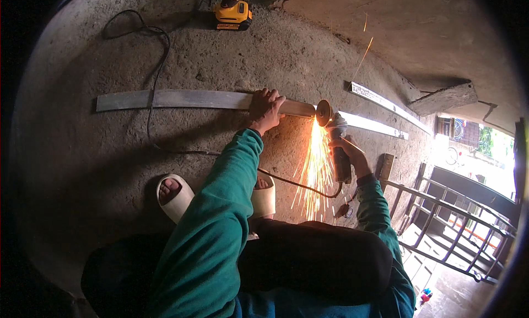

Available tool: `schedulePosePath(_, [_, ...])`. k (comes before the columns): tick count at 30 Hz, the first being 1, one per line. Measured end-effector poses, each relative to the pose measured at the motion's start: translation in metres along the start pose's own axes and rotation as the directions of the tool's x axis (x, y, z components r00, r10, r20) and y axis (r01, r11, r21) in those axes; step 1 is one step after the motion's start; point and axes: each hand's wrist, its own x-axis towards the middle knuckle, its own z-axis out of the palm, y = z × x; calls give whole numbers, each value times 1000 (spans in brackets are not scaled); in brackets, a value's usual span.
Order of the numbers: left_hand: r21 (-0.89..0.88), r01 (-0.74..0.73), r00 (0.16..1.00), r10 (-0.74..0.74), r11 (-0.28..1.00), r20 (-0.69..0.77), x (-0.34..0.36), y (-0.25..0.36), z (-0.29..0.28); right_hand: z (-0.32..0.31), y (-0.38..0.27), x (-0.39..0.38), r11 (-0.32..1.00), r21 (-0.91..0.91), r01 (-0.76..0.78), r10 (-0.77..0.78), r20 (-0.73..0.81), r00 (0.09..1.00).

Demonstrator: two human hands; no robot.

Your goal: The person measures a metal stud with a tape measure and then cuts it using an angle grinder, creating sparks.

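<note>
My left hand is closed over a long flat metal bar lying across the concrete floor. Just right of it, the cutting disc of an angle grinder meets the bar, throwing a bright spray of orange sparks down toward my lower body. My right hand is wrapped round the grinder's body. The bar's shiny right part stretches beyond the disc. The grinder's dark cord runs left across the floor and over the bar.
A yellow cordless tool stands at the top. A second metal strip and a grey block lie at the right. A metal railed frame is at the lower right. My sandalled feet are below the bar.
</note>
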Motion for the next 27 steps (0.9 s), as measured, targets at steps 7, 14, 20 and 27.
schedulePosePath(7, [-35, -17, 1000, 17, 999, -24, 7, 7, 7, -24, 38, 20, 915, -126, 383, -380, 42, 924])
schedulePosePath(14, [-4, 2, 999, -3, 1000, -47, -1, 1, 6, -6, 10, 15, 975, 74, 209, -215, 74, 974])
schedulePosePath(20, [17, -31, 992, 33, 999, -119, -3, 0, 12, -6, 4, 19, 985, -100, 143, -144, -5, 990])
schedulePosePath(27, [-126, -44, 999, 43, 991, -5, 3, -6, 35, -29, 28, 27, 952, -227, 205, -215, -19, 976])
